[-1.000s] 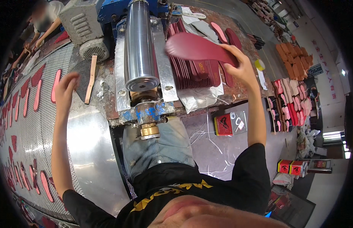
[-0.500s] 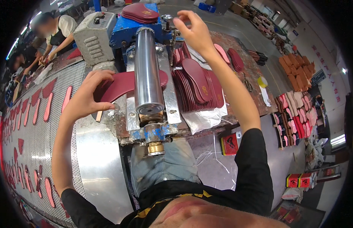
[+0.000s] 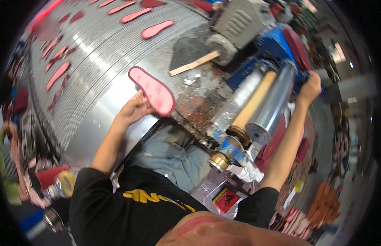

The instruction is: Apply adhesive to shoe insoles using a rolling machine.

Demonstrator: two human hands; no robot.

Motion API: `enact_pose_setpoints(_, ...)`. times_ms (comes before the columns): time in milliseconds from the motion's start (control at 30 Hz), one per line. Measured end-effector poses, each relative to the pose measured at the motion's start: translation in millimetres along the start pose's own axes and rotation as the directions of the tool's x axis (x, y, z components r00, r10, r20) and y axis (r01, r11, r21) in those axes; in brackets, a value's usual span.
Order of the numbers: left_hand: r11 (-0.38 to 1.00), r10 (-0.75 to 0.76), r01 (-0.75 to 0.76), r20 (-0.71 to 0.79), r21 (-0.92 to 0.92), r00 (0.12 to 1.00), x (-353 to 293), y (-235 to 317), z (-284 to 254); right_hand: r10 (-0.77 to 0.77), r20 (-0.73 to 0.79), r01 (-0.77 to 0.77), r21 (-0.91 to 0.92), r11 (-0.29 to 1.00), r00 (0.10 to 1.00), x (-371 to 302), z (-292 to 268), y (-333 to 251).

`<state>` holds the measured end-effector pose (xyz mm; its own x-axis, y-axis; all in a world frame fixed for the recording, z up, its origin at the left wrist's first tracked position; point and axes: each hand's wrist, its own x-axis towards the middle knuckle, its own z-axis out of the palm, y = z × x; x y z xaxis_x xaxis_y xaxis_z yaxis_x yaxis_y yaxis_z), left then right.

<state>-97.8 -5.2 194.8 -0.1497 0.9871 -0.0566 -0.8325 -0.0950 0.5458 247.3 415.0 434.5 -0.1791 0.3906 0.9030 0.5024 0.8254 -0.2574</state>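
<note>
My left hand [image 3: 136, 108] holds an insole [image 3: 153, 92] from beneath, over the smooth metal beside the mesh belt [image 3: 108, 53], its pink face turned up, probably so my fingers avoid that side. My right hand [image 3: 310, 87] is curled by the blue machine [image 3: 276, 43], near the far end of the roller [image 3: 274, 106]; I can't tell whether it grips anything. Other insoles [image 3: 157, 29] lie spaced out on the belt, perhaps so none overlap. Past the table [image 3: 202, 90] edge sits a red box [image 3: 226, 201], contents unclear.
</note>
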Motion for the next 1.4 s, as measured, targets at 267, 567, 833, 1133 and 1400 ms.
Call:
enact_pose_setpoints(267, 0.905, 0.332, -0.416, -0.46, -0.092, 0.824, -59, 78, -84, 0.348, 0.09, -0.359, 0.179, 0.916, 0.933, 1, -13, 17)
enact_pose_setpoints(567, 0.777, 0.384, -0.628, -0.767, -0.032, 0.514, -148, 154, -173, 0.234, 0.069, -0.243, 0.197, 0.95, 0.97, 4, -12, 20)
enact_pose_setpoints(833, 0.808, 0.372, -0.588, -0.81, 0.042, 0.453, -150, 163, -187, 0.333, 0.103, -0.348, 0.287, 0.892, 0.937, 1, -13, 14)
enact_pose_setpoints(1133, 0.919, 0.394, -0.155, -0.867, 0.363, 0.305, -135, 167, -183, 0.252, 0.045, -0.255, 0.273, 0.928, 0.967, 0, -11, 4)
enact_pose_setpoints(1400, 0.435, 0.755, 0.014, -0.374, 0.9, 0.539, -5, 74, -69, 0.286, 0.068, -0.292, 0.336, 0.895, 0.956, 1, -13, -8)
